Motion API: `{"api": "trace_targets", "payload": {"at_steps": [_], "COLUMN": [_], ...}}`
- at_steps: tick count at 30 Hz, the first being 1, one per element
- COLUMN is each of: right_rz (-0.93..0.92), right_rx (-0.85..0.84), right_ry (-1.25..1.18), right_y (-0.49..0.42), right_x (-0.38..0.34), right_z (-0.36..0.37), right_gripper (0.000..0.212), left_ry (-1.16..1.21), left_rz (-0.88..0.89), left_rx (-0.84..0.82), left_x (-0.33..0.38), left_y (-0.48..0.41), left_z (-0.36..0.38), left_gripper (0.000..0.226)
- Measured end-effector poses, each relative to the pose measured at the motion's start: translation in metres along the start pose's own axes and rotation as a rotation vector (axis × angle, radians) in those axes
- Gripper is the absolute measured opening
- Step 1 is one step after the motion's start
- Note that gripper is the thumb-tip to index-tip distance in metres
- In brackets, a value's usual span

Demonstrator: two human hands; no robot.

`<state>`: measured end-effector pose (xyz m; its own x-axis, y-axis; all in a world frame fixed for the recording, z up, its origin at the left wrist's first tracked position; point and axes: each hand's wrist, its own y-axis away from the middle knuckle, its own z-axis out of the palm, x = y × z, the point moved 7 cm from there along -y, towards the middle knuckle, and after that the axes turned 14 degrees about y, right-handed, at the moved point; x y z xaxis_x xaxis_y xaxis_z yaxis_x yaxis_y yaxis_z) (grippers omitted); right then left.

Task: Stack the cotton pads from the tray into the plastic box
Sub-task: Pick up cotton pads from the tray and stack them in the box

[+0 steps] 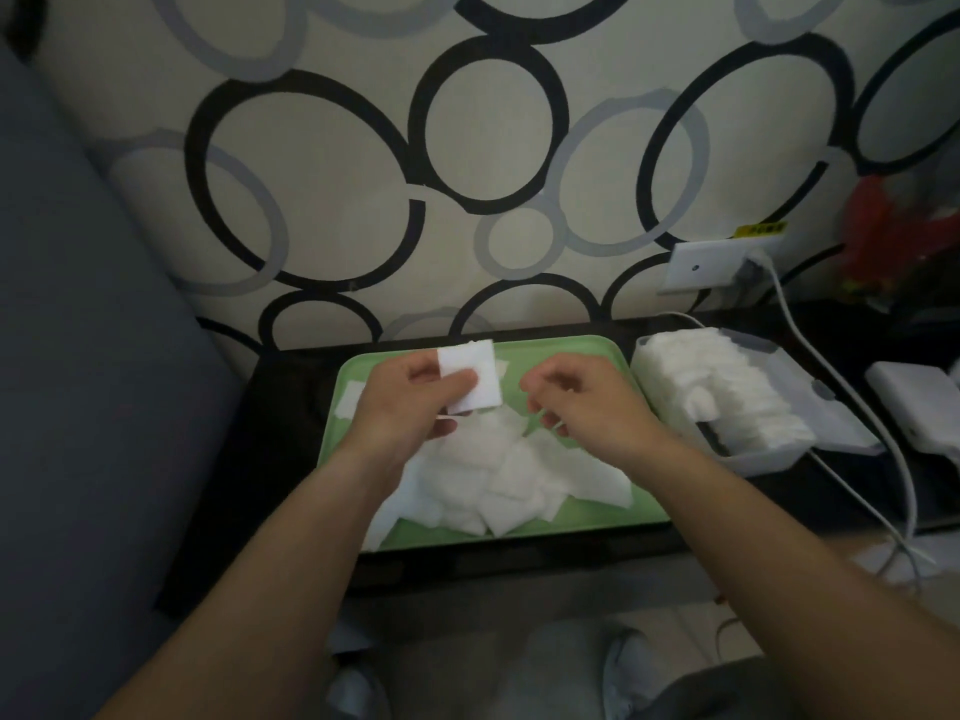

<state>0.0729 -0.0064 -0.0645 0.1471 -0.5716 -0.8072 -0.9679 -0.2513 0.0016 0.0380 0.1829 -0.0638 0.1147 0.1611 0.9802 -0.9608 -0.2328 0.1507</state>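
Checking status, pls: hands, pads?
— Left hand (410,402) pinches a pad (470,376) above the tray (571,350), thumb on top. Right hand (576,402) is loosely curled, nothing seen in it. Remaining heap (493,475) lies loose in the tray. Box (769,452) sits just right of the tray on the table (291,407), approx. full.
— Failure modes?
— Probable: (1) pad is thin and light, so a weak pinch drops it btwn tray and box. (2) Box rows look tightly packed; forcing the pad in may buckle or spill neighbours. (3) A forearm may drag the heap over the near rim.
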Motion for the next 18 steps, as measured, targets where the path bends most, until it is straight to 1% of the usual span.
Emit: {"api": "trace_targets", "payload": {"at_steps": [2, 3, 4, 6, 7, 11, 13, 15, 17, 18], "right_rz": [-0.037, -0.034, -0.016, 0.013, 0.014, 0.012, -0.002, -0.021, -0.029, -0.025], "right_rx": [-0.064, -0.098, -0.128, -0.174, -0.194, -0.238, -0.252, -0.280, -0.306, -0.308], "right_ry": [0.185, 0.248, 0.290, 0.318, 0.315, 0.323, 0.361, 0.371, 0.307, 0.256], "right_y": [-0.004, -0.005, -0.005, -0.007, -0.008, -0.012, -0.013, -0.014, -0.014, -0.013], "right_x": [0.007, 0.010, 0.012, 0.012, 0.009, 0.002, -0.001, -0.005, -0.009, -0.012], "right_z": [0.016, 0.024, 0.030, 0.040, 0.044, 0.053, 0.056, 0.058, 0.060, 0.058], "right_gripper": [0.004, 0.006, 0.015, 0.028, 0.031, 0.033, 0.031, 0.024, 0.011, 0.008], "left_ry": [0.004, 0.000, -0.007, -0.011, -0.007, 0.002, 0.005, -0.001, -0.008, -0.006], "left_rz": [-0.001, 0.001, -0.002, -0.008, -0.008, -0.006, -0.009, -0.014, -0.022, -0.030], "left_rx": [0.058, 0.078, 0.093, 0.113, 0.118, 0.118, 0.118, 0.120, 0.124, 0.125], "left_x": [0.002, 0.003, 0.003, 0.003, 0.002, 0.003, 0.004, 0.003, 0.002, 0.001], "left_y": [-0.002, -0.003, -0.004, -0.005, -0.004, 0.000, 0.001, 0.001, 0.001, 0.001], "left_z": [-0.020, -0.030, -0.037, -0.051, -0.057, -0.072, -0.075, -0.077, -0.079, -0.079], "left_gripper": [0.015, 0.015, 0.016, 0.018, 0.018, 0.018, 0.018, 0.019, 0.022, 0.021]}}
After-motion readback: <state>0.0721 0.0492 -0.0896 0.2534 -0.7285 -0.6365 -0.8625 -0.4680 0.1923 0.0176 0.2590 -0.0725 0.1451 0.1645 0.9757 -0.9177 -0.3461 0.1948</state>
